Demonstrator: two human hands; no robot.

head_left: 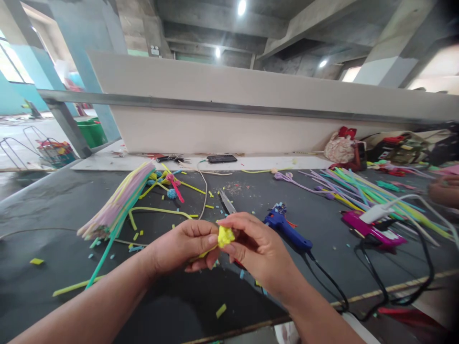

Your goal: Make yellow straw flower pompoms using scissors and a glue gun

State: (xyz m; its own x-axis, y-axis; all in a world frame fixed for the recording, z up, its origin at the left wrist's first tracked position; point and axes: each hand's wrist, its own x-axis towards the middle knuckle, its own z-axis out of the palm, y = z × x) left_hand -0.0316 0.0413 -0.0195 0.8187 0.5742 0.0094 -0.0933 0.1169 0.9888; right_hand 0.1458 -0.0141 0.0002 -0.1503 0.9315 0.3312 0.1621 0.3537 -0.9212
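Observation:
A small bunched yellow pipe-cleaner piece (225, 236) is held between both hands over the near middle of the table. My left hand (195, 242) pinches its left side, with a yellow strand running back under the fingers. On the other side my right hand (260, 246) grips it between thumb and fingertips. Just beyond the hands lie scissors (227, 202), their handles hidden by my right hand. To the right rests a blue hot glue gun (289, 231), its cord trailing to the front edge.
A bundle of pipe cleaners (120, 198) lies left, another (362, 186) right. Behind are a phone (222, 158) and a white partition (229, 129). A magenta power strip (373, 229) has tangled cords. Another person's hand (444, 191) is at the far right. Cut scraps litter the dark tabletop (168, 306).

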